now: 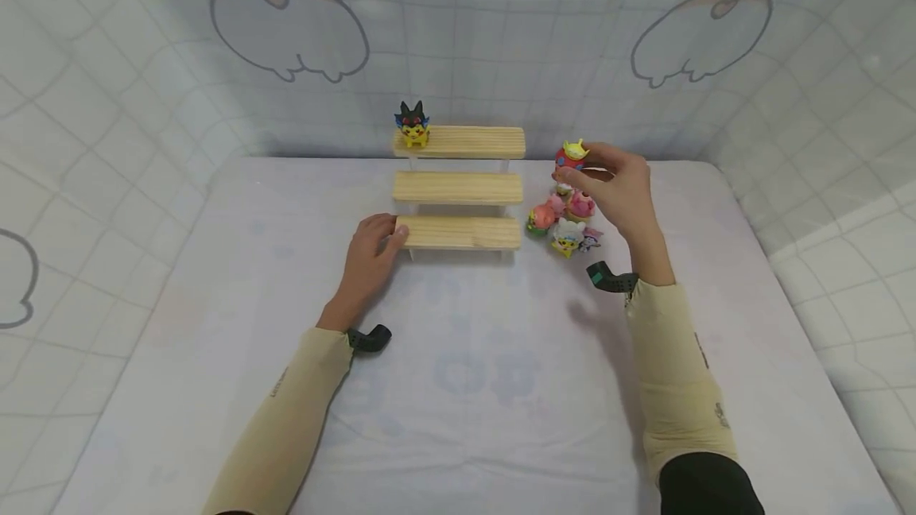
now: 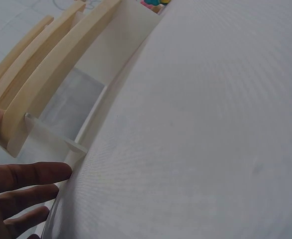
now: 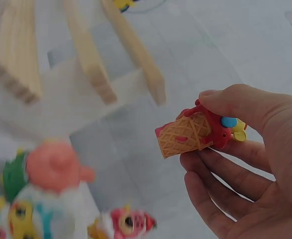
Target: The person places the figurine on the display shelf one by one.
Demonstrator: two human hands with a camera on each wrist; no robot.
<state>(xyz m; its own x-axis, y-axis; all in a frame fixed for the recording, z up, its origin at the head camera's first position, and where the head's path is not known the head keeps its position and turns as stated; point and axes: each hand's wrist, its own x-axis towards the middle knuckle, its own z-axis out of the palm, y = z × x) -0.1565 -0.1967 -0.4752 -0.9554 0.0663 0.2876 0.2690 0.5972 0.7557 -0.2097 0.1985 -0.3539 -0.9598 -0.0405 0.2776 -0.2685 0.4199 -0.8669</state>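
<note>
My right hand (image 1: pixel 621 185) pinches a red figure with a yellow top (image 1: pixel 572 156) above the pile of small figures (image 1: pixel 568 234). Seen from the right wrist, that figure has a waffle-cone base (image 3: pixel 185 135), held between the thumb and fingers of the hand (image 3: pixel 255 164). The left hand (image 1: pixel 369 258) rests at the left end of the lowest wooden step (image 1: pixel 458 233), its thumb on the wood. In the left wrist view the hand's fingers (image 2: pixel 34 174) extend beside the clear support (image 2: pixel 56 133). A black-and-yellow figure (image 1: pixel 413 127) stands on the top step's left end.
The middle step (image 1: pixel 458 187) lies between the top step (image 1: pixel 479 141) and the lowest. A white cloth (image 1: pixel 458 388) covers the table, with a grid-patterned curtain (image 1: pixel 494 38) behind it. Black wrist cameras sit on both forearms.
</note>
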